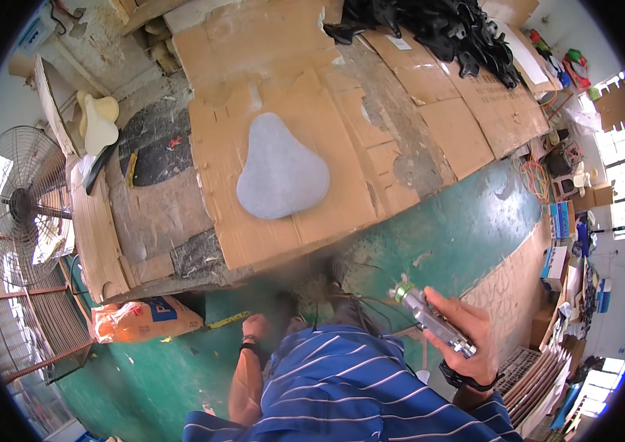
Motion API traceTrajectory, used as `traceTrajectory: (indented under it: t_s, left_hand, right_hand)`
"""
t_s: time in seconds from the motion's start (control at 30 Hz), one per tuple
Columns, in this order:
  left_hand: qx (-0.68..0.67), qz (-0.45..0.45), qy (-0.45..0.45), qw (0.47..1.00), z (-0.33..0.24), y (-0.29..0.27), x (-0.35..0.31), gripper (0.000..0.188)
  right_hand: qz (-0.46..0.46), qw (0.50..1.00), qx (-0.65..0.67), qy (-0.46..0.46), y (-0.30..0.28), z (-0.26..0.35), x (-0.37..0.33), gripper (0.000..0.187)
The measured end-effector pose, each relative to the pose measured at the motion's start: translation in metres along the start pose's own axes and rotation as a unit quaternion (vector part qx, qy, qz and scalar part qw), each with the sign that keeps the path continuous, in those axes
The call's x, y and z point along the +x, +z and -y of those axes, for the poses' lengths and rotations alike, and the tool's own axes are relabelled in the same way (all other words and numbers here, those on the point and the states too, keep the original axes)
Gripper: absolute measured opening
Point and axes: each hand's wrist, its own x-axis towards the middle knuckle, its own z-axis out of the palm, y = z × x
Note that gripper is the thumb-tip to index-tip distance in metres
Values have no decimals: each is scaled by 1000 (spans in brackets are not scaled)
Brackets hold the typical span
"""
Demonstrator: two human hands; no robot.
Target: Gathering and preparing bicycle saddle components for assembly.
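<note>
A grey, saddle-shaped pad, narrow at the far end and wide at the near end, lies flat on a cardboard sheet covering the worktable. To the right of my body, my right hand is wrapped round a metal spray gun with a green ring near its front. The gun points up and left, well apart from the pad. My left hand hangs low by the table's near edge, its fingers curled and nothing visible in them. Dark bands circle both wrists.
Black limp pieces are heaped at the table's far right. Pale saddle-shaped pieces sit at the left end, near a large caged fan. An orange-and-white sack lies below the table's edge. Boxes and flat boards line the right wall.
</note>
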Motion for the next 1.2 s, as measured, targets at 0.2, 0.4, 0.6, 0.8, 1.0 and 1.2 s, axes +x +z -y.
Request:
traceTrajectory:
  t_s: [0.2, 0.4, 0.6, 0.8, 1.0, 1.2]
  left_hand:
    - [-339, 0, -291, 895, -35, -13, 9, 16]
    - [-320, -65, -172, 929, -116, -46, 20, 24]
    - [-220, -149, -5, 964, -195, -66, 105, 17]
    - [29, -291, 93, 952, -279, -56, 201, 22]
    - [160, -292, 26, 943, -320, -59, 211, 30]
    - [73, -314, 29, 946, -332, -66, 238, 32]
  right_hand:
    - [4, 1000, 1, 22, -5, -6, -7, 58]
    - [-45, 997, -10, 63, 0, -15, -19, 63]
    - [-40, 994, 66, 73, 7, -18, -21, 69]
    - [-54, 992, 51, 97, -13, -33, -29, 64]
    - [-88, 990, 57, 91, -24, -54, -33, 64]
    - [-57, 992, 76, 79, -37, -84, -25, 68]
